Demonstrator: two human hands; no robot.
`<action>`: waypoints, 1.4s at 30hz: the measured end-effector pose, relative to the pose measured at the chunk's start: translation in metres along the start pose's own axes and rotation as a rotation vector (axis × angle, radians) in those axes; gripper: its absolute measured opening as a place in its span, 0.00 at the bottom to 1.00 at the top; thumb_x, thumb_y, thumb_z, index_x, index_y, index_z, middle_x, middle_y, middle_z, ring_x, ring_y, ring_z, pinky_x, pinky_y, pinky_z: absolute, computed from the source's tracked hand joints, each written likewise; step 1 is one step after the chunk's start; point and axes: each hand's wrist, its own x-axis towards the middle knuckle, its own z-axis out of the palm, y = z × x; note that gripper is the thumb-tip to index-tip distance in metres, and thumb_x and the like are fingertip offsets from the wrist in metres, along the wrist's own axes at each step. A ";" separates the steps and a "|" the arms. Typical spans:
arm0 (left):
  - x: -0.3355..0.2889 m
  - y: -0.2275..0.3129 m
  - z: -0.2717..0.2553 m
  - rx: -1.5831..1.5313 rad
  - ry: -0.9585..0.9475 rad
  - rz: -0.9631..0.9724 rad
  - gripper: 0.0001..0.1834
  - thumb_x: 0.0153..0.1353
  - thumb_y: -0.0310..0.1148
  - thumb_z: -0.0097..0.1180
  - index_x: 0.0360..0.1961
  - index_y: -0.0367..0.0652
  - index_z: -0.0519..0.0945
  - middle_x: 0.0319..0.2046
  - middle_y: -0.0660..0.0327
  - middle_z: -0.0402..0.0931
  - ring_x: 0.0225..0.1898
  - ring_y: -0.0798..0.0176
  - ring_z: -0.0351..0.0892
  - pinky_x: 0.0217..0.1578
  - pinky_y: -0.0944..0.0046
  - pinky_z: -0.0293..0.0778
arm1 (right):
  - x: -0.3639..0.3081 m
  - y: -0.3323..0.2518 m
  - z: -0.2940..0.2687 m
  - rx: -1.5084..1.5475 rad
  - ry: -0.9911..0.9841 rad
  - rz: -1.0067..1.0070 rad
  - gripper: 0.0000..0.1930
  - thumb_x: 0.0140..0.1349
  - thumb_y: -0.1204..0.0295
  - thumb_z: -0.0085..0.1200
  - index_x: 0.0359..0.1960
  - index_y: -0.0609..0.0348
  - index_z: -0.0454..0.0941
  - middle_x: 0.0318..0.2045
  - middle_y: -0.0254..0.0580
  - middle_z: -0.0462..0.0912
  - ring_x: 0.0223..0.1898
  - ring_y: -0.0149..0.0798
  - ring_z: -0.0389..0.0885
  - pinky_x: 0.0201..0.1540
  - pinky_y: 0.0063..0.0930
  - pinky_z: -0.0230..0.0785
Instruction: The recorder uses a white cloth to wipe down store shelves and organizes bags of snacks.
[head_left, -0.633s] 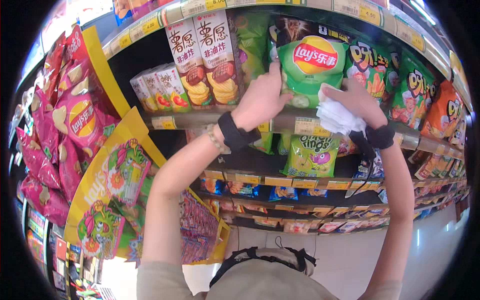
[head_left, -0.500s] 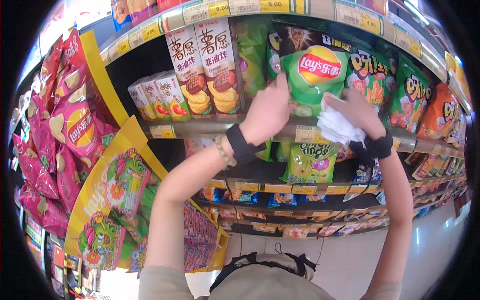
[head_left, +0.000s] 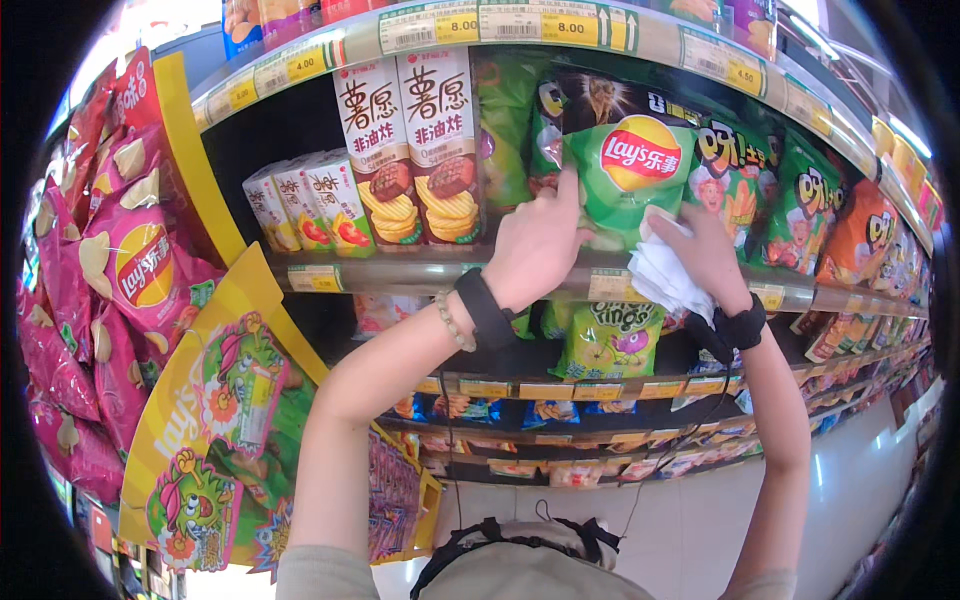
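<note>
A green chip bag (head_left: 628, 202) with a yellow-and-red round emblem stands at the front of the middle shelf, before a dark bag. My left hand (head_left: 537, 247) grips its left edge, index finger up along the side and thumb toward the front. On the bag's lower right lies my right hand (head_left: 712, 258), closed on a crumpled white cloth (head_left: 668, 278) that hangs below the fingers over the shelf edge. Part of the bag's lower right is hidden behind the cloth and fingers.
Tall white snack boxes (head_left: 440, 150) and smaller boxes (head_left: 325, 200) stand left of the bag. More green bags (head_left: 803, 205) and an orange one (head_left: 868, 228) line the right. Below hangs a light-green bag (head_left: 610, 340). A yellow display (head_left: 190, 420) with pink bags (head_left: 140, 250) juts out at left.
The view has shifted a little. The green chip bag and both hands appear slightly lower, and the cloth has moved slightly down and left. Both hands keep their hold.
</note>
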 end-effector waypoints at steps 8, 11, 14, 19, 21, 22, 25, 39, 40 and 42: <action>0.002 -0.014 0.001 -0.169 -0.066 -0.049 0.36 0.49 0.39 0.60 0.54 0.34 0.56 0.41 0.39 0.72 0.44 0.39 0.72 0.42 0.52 0.70 | -0.008 0.000 -0.001 0.064 0.028 -0.057 0.23 0.52 0.52 0.53 0.31 0.65 0.76 0.26 0.54 0.77 0.30 0.50 0.76 0.32 0.36 0.65; 0.005 -0.024 0.004 -0.217 -0.111 -0.088 0.37 0.49 0.41 0.60 0.54 0.32 0.58 0.41 0.41 0.73 0.44 0.44 0.74 0.42 0.55 0.70 | -0.009 0.001 -0.003 0.046 0.035 -0.048 0.21 0.52 0.54 0.54 0.33 0.63 0.77 0.27 0.52 0.78 0.30 0.49 0.77 0.32 0.34 0.66; 0.005 -0.030 -0.001 -0.208 -0.133 -0.097 0.38 0.49 0.43 0.61 0.54 0.31 0.60 0.40 0.44 0.74 0.42 0.50 0.76 0.42 0.59 0.71 | -0.010 -0.008 -0.003 0.051 0.019 -0.051 0.23 0.52 0.52 0.54 0.34 0.63 0.77 0.28 0.52 0.78 0.31 0.48 0.77 0.33 0.34 0.66; 0.003 -0.029 -0.011 -0.261 -0.166 -0.102 0.43 0.45 0.47 0.63 0.54 0.28 0.60 0.38 0.45 0.75 0.40 0.55 0.77 0.39 0.62 0.72 | -0.009 -0.003 -0.002 0.057 0.047 -0.053 0.21 0.52 0.55 0.54 0.32 0.65 0.77 0.26 0.52 0.78 0.29 0.46 0.77 0.32 0.32 0.66; 0.003 -0.025 -0.014 -0.278 -0.170 -0.088 0.43 0.43 0.48 0.65 0.53 0.27 0.62 0.37 0.45 0.76 0.40 0.56 0.77 0.40 0.62 0.71 | -0.009 -0.006 -0.008 0.143 -0.001 -0.091 0.20 0.53 0.57 0.55 0.32 0.67 0.76 0.24 0.50 0.78 0.26 0.41 0.77 0.31 0.29 0.65; 0.004 -0.025 -0.015 -0.267 -0.182 -0.070 0.42 0.43 0.48 0.65 0.51 0.27 0.64 0.37 0.45 0.76 0.40 0.55 0.77 0.41 0.62 0.71 | -0.006 0.002 -0.003 0.258 0.026 -0.146 0.18 0.53 0.60 0.55 0.30 0.67 0.76 0.22 0.47 0.78 0.24 0.35 0.75 0.30 0.27 0.65; 0.010 -0.032 -0.007 -0.445 -0.220 0.021 0.30 0.41 0.41 0.66 0.43 0.33 0.72 0.39 0.50 0.76 0.41 0.56 0.77 0.44 0.62 0.70 | -0.008 -0.002 -0.005 0.332 0.089 -0.165 0.16 0.53 0.62 0.55 0.29 0.67 0.76 0.22 0.45 0.79 0.23 0.33 0.75 0.28 0.27 0.65; -0.034 0.053 0.011 -0.751 0.008 0.108 0.25 0.44 0.24 0.61 0.45 0.34 0.67 0.35 0.56 0.76 0.36 0.64 0.74 0.39 0.66 0.69 | -0.107 -0.011 -0.089 0.298 0.228 0.030 0.12 0.50 0.68 0.59 0.33 0.62 0.79 0.21 0.43 0.79 0.23 0.25 0.76 0.29 0.21 0.67; -0.035 0.062 0.018 -0.768 -0.041 0.144 0.25 0.44 0.23 0.61 0.45 0.34 0.67 0.35 0.56 0.75 0.37 0.64 0.74 0.39 0.66 0.69 | -0.123 -0.006 -0.098 0.276 0.253 0.031 0.11 0.49 0.68 0.60 0.31 0.63 0.79 0.20 0.42 0.78 0.22 0.25 0.75 0.26 0.20 0.66; -0.039 0.079 0.035 -0.793 -0.107 0.223 0.26 0.43 0.21 0.60 0.46 0.35 0.67 0.36 0.57 0.75 0.38 0.64 0.73 0.40 0.66 0.69 | -0.152 -0.001 -0.117 0.199 0.252 0.088 0.11 0.47 0.68 0.61 0.28 0.64 0.79 0.16 0.39 0.76 0.18 0.23 0.72 0.22 0.19 0.62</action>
